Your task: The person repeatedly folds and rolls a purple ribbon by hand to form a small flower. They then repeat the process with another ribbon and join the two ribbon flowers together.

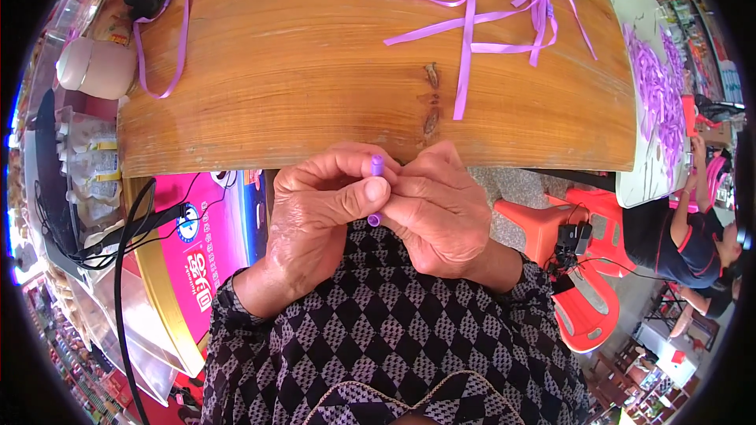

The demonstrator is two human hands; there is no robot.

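Just past the table's near edge, my left hand [313, 208] pinches a small purple tube-shaped piece [377, 164] between thumb and fingers. The upper end of the piece stands above my thumb, and its lower end, which looks hollow or rolled, shows beneath it. Pressed against the same spot, my right hand [441, 216] has its fingers closed beside the piece. What those fingers pinch is hidden. Farther off, a loose heap of purple ribbons [467, 31] lies on the wooden table [291, 94], one strip reaching toward my right hand.
At the table's left stand a pink jar [94, 68], a ribbon loop [187, 24] and bagged items [93, 161]. More purple ribbon [660, 98] lies on a white table at right. Red plastic stools [535, 224] stand below; another person [681, 244] is at far right.
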